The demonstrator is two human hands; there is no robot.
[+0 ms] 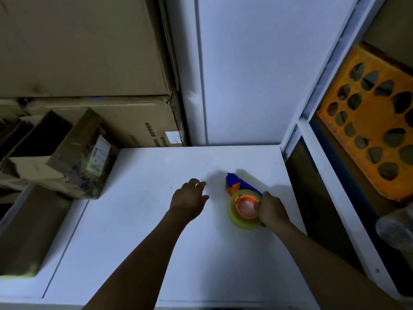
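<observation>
The white table (134, 231) fills the centre of the head view. Stacked cartons (85, 52) stand at its 10 o'clock, with a smaller open box (73, 157) overhanging the table edge at 9 o'clock. An orange crate (371, 126) sits in shelving at 2 o'clock.

The tape dispenser (237, 186) is on the right half of the table. Its long axis runs from 5 o'clock to 11 o'clock, with the blue nose pointing to 11 o'clock and the yellow-green tape roll (234, 215) at the near end.

The right hand (271, 211) grips the roll from 3 o'clock, fingers curled round its rim, and hides that side and any handle. The left hand (188, 201) is spread loosely at the dispenser's 9 o'clock and holds nothing. Whether it touches the table cannot be told in the dim light.
</observation>
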